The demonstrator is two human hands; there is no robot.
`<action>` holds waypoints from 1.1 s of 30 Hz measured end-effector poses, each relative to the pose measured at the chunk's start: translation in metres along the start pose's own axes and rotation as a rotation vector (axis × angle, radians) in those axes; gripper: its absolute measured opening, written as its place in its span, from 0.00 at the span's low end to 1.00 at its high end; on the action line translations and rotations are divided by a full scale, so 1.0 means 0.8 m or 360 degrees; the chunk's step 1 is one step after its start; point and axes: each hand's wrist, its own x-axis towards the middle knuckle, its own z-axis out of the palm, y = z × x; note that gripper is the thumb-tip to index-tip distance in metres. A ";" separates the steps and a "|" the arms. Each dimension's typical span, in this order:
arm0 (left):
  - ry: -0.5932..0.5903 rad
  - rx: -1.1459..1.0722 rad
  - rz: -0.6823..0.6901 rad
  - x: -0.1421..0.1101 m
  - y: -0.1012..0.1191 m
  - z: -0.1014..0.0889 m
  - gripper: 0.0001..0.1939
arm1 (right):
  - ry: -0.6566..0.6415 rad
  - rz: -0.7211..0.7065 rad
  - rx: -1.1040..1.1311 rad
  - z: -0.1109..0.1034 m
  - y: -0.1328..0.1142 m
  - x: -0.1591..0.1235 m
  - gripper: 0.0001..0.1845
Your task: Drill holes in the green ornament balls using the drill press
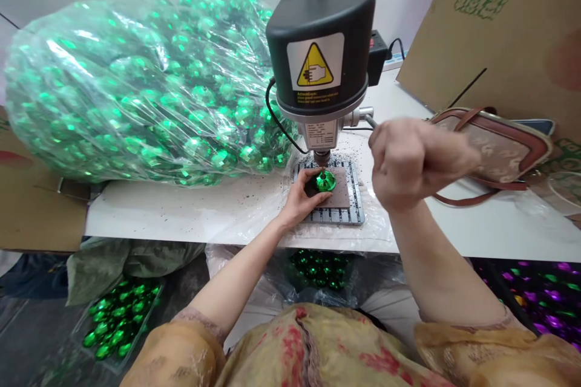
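My left hand (299, 198) pinches a shiny green faceted ball (325, 180) between thumb and fingers. The ball sits on a small square board (340, 195) over the slotted metal base plate (356, 208), directly under the chuck (322, 157) of a black-topped drill press (322, 18). The drill tip meets or nearly meets the ball's top; I cannot tell which. My right hand (403, 160), blurred by motion, is closed in a fist around the end of the drill press's feed lever (370, 119). Most of that lever is hidden by the hand.
A large clear bag of green balls (149, 91) lies left of the press. Dark shavings dot the white table (181, 211). A brown-trimmed handbag (494, 145) and a cardboard box (499, 30) stand right. Below are a tub of green balls (120, 320) and purple balls (544, 296).
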 end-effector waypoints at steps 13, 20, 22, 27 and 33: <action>-0.0635 0.1396 0.1379 -0.147 0.043 0.000 0.18 | 0.0159 0.0188 0.0226 0.025 -0.010 0.059 0.27; -0.0359 0.1328 0.1213 -0.103 0.043 -0.024 0.12 | 0.0209 0.0148 0.0273 0.028 -0.009 0.058 0.27; -0.0302 0.1473 0.0910 -0.056 0.043 -0.038 0.11 | 0.0214 0.0140 0.0278 0.028 -0.009 0.058 0.26; -0.0439 0.1929 0.0095 0.044 0.034 -0.065 0.18 | 0.0204 0.0160 0.0228 0.025 -0.012 0.055 0.25; -0.0381 0.2251 -0.0113 0.073 0.035 -0.051 0.19 | 0.0172 0.0160 0.0216 0.023 -0.011 0.054 0.25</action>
